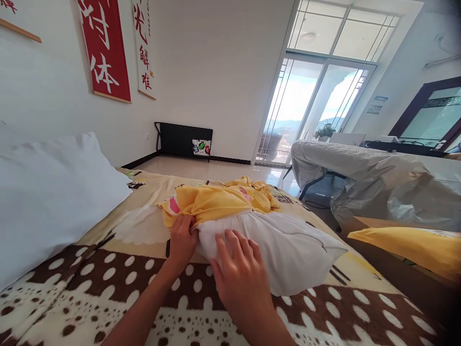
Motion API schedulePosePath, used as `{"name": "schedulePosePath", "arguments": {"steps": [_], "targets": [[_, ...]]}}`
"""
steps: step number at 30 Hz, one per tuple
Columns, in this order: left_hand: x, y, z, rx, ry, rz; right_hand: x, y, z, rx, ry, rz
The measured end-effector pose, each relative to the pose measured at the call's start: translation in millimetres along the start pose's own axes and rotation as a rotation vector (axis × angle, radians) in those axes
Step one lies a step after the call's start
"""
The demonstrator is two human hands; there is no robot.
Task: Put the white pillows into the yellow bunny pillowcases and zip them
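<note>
Item one, the white pillow (288,250): it lies crosswise on the spotted bedspread (108,269), plump and bare along its near half, with a few soft creases. Item two, the yellow pillowcase (216,199): it is bunched in deep folds over the pillow's far end, cartoon print with pink patches, and its open edge sits where yellow meets white. Item three, my left hand (183,242): it is at the pillow's left corner, fingers curled tight around the edge of the pillowcase, I judge because that is the only place the loose cloth can be gripped. Item four, my right hand (239,274): it lies flat on the pillow's near side, fingers spread and holding nothing, and the weight seems meant to keep the filling from shifting against the left hand's grip. Sundries: a second, larger pillow (46,192) well to the left of the white pillow; another yellow cushion (414,245) off to its right, beyond the bed's edge; grey-sheeted furniture (360,168) behind it to the right; red wall banners (104,48) above and left; a glass balcony door (309,105) far behind it.
</note>
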State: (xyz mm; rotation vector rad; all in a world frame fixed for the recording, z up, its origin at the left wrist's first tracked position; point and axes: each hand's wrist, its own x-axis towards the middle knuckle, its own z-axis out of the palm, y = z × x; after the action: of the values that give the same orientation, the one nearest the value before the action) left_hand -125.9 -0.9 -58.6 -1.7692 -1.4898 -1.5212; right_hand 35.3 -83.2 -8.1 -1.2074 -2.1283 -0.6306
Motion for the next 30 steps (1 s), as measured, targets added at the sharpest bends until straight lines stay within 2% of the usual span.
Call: {"name": "schedulePosePath", "arguments": {"steps": [3, 7, 10, 13, 17, 21, 24, 27, 30], "targets": [[-1.7, 0.1, -1.1, -0.004, 0.065, -0.027, -9.8, -12.4, 11.7, -0.014, -0.082, -0.058], [-3.7, 2.1, -1.2, -0.018, 0.123, 0.022, -7.9, -5.8, 44.9, -0.021, -0.153, -0.082], [-4.9, 6.1, -1.5, -0.016, 0.130, 0.086, -0.3, 7.8, 62.4, 0.007, -0.135, -0.059], [-5.5, 13.3, -2.7, -0.002, 0.105, 0.176, 4.1, 20.0, 71.0, 0.019, -0.088, -0.003], [-6.8, 27.0, -6.6, 0.086, 0.074, 0.338, 3.6, 29.0, 74.8, 0.033, -0.066, 0.053], [-13.4, 45.4, -8.2, 0.166, 0.009, 0.420, 5.3, 37.3, 70.9, 0.021, -0.050, 0.068], [-20.2, 57.5, -2.8, 0.181, -0.042, 0.478, 10.3, 48.5, 64.7, 0.010, -0.027, 0.087], [-21.1, 57.8, 5.1, 0.158, -0.053, 0.443, 15.3, 59.0, 61.9, 0.013, 0.005, 0.122], [-15.8, 44.0, 9.4, 0.144, -0.060, 0.340, 17.4, 60.7, 62.3, 0.042, 0.010, 0.095]]}}
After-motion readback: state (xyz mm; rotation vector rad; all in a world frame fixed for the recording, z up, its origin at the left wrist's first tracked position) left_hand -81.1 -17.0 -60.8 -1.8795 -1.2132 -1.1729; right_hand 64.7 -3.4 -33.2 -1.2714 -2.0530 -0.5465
